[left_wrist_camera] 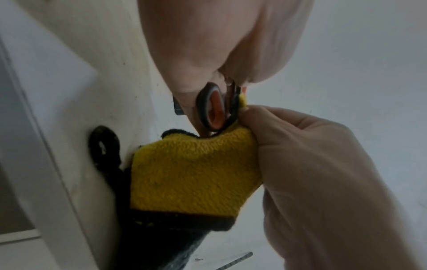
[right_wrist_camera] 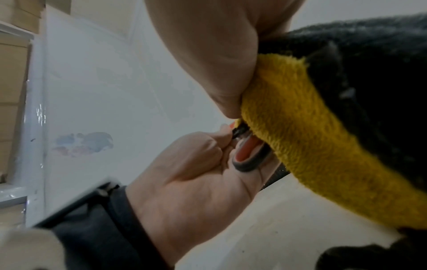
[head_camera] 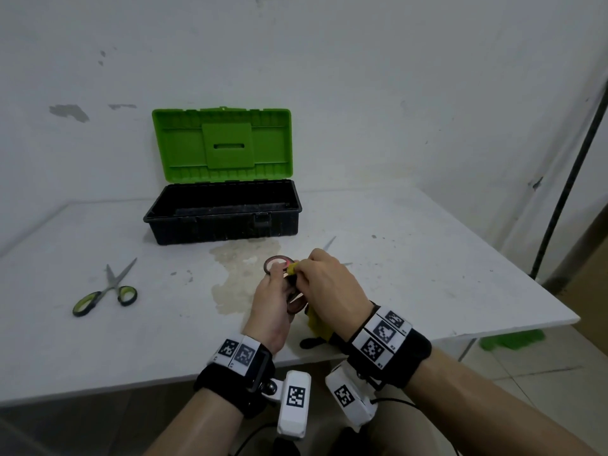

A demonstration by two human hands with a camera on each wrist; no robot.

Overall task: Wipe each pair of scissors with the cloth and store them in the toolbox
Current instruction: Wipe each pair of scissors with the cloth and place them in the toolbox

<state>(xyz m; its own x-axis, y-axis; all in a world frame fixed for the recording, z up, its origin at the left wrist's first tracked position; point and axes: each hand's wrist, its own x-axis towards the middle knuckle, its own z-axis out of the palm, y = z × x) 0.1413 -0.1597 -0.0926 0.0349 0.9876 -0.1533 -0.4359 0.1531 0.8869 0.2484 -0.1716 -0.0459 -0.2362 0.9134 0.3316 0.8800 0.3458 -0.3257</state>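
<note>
Near the table's front edge my left hand [head_camera: 272, 299] grips a pair of red-handled scissors [head_camera: 279, 264] by their handle loops [left_wrist_camera: 212, 107]. My right hand [head_camera: 325, 281] pinches a yellow and black cloth [left_wrist_camera: 194, 173] against the scissors near the pivot. The blade tips [head_camera: 329, 243] stick out beyond my right hand. In the right wrist view, the cloth [right_wrist_camera: 312, 137] hangs from my thumb beside the red loop [right_wrist_camera: 248, 153]. A green-handled pair of scissors [head_camera: 108, 289] lies open on the table at the left. Behind them, the black toolbox [head_camera: 223, 225] stands with its green lid [head_camera: 223, 143] raised.
The white table [head_camera: 427, 258] has a pale stain [head_camera: 243, 261] in front of the toolbox. A wall stands close behind the box. A dark pole [head_camera: 566, 179] leans at the right, with something green [head_camera: 510, 339] on the floor below the table's corner.
</note>
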